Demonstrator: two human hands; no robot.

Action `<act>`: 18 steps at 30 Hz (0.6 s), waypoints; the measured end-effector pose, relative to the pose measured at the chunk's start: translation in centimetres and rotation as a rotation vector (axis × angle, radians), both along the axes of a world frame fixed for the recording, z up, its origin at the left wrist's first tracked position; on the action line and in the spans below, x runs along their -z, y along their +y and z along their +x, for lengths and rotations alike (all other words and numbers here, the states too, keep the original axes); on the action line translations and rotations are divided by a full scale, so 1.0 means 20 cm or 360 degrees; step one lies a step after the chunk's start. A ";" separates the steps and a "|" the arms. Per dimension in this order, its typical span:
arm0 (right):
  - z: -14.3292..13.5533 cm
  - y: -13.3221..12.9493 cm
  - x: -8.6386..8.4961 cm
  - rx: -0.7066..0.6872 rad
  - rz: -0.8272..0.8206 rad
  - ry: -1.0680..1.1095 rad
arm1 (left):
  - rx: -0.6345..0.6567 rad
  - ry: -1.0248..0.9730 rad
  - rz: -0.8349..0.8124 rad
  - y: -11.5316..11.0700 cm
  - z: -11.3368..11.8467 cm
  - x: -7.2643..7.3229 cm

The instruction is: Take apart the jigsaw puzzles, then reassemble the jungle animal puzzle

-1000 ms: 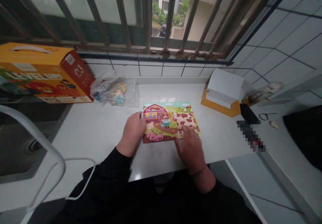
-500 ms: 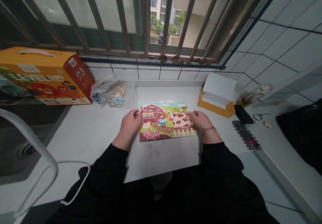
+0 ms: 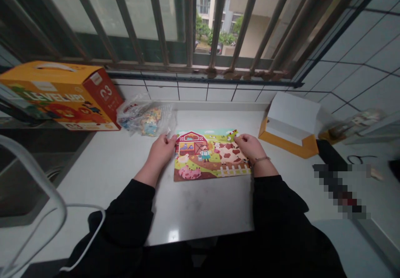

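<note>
A farm picture board, printed with a red barn, a spotted cow, a pink pig and a white fence, is held over the white countertop. My left hand pinches its upper left edge between thumb and fingers. At the upper right corner, my right hand grips the board in the same way. Its printed side faces up toward me, and I cannot tell whether the lower edge touches the counter. Just beyond my left hand lies a clear plastic bag of small colourful pieces.
An orange "LEVEL UP!" box stands at the back left by a sink. An open orange-and-white box sits at the back right. A white curved tube rises at front left. Window bars stand behind the counter.
The view has shifted slightly, so the boxes on the right appear farther right. Both hands still hold the board, which looks slightly larger and lower in the picture.
</note>
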State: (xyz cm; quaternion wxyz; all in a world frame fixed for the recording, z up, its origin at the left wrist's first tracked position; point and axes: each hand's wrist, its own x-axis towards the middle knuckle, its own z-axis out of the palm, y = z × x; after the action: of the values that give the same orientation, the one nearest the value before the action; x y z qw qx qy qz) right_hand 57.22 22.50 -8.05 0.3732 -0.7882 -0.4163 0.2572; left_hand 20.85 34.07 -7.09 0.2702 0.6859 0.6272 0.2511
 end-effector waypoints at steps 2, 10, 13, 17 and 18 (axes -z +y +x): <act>-0.01 -0.01 0.00 -0.0020 0.0037 0.0048 | 0.0005 -0.0195 -0.0013 0.01 0.01 0.02; -0.05 -0.04 -0.02 0.0034 0.0229 0.0265 | -0.0213 -0.1227 -0.0016 0.08 -0.04 0.03; -0.08 -0.05 -0.05 0.0053 0.0342 0.0378 | -0.0331 -0.1224 0.0075 0.10 -0.08 0.03; -0.12 -0.06 -0.07 -0.0016 0.0422 0.0401 | -0.0292 -0.0769 0.0067 0.06 -0.06 0.03; -0.13 -0.06 -0.07 -0.0055 0.0375 0.0343 | -0.0246 -0.0620 0.0090 0.05 -0.04 0.03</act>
State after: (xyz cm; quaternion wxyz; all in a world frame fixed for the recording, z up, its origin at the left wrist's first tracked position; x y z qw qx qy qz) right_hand 54.70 21.37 -6.71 0.5011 -0.6995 -0.4147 0.2959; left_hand 20.00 35.00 -7.61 0.3468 0.5816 0.6066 0.4165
